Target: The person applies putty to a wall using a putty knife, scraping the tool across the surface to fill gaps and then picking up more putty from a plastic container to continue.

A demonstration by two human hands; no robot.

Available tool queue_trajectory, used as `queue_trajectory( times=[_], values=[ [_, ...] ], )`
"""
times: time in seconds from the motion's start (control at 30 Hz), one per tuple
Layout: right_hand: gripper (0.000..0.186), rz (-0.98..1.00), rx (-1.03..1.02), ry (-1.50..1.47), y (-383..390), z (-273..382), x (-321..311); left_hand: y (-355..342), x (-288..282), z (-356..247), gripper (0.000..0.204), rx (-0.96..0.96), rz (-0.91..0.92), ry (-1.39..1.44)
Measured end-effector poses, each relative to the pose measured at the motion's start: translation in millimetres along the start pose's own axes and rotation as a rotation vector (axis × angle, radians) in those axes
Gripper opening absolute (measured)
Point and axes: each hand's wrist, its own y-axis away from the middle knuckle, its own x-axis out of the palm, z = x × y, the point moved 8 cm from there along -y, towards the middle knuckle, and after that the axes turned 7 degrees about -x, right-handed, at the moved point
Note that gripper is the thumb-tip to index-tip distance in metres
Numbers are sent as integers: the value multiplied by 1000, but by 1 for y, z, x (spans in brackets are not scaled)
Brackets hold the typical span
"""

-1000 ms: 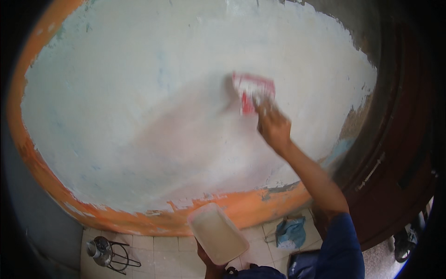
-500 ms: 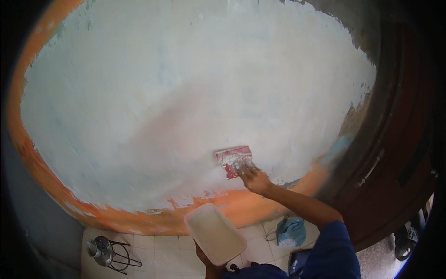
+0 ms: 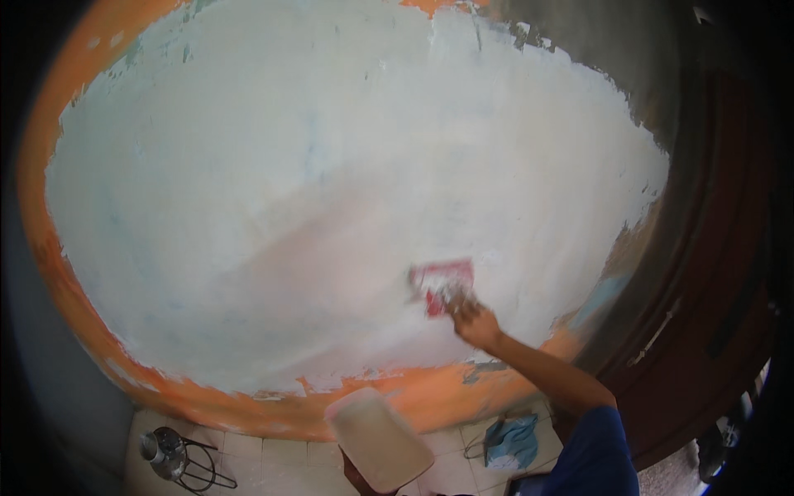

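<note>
In my right hand (image 3: 473,324) is a wide red putty scraper (image 3: 440,277), smeared white and slightly blurred, against the pale plastered wall (image 3: 331,124), low and right of its middle. My fingers are closed round its handle. At the bottom middle, my left hand (image 3: 354,473) grips a rectangular, pale plastic tray (image 3: 379,430) from the left side; most of that hand is hidden beneath it. The tray's inside is pale beige. Ragged orange paint (image 3: 413,388) and bare grey patches (image 3: 579,33) border the white coat.
A dark wooden door (image 3: 695,331) with a bolt stands at the right. On the tiled floor (image 3: 281,467) are a round stool (image 3: 198,471) with a metal container (image 3: 161,450) on it, and a blue bag or cloth (image 3: 510,442). A grey wall (image 3: 74,364) edges the left.
The scraper in my right hand has moved down from higher on the wall, then a little rightward. The view has shifted slightly, showing more of the wall's top.
</note>
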Motion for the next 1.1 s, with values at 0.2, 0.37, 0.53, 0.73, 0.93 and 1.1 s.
queue_trajectory(
  times=[0.2, 0.37, 0.53, 0.73, 0.93, 1.1],
  values=[
    [46, -430, 253, 123, -135, -112, -173, -2, 2, -13, 56, 80, -12, 47],
    [30, -703, 163, 238, -266, -202, -279, 7, 18, -8, 57, 43, -299, -47],
    [52, -344, 139, 357, -292, -194, -186, 6, 13, -5, 58, 19, -274, -5],
    [46, -13, -140, 118, -182, -42, -70, 5, 14, -7, 59, -27, -158, -20],
    [54, -190, -132, 121, -198, -41, -130, -8, 11, -17, 57, 38, 121, 0],
    [41, -373, 74, 237, -310, -159, -230, -6, 4, -14, 55, 12, 103, 80]
  ],
)
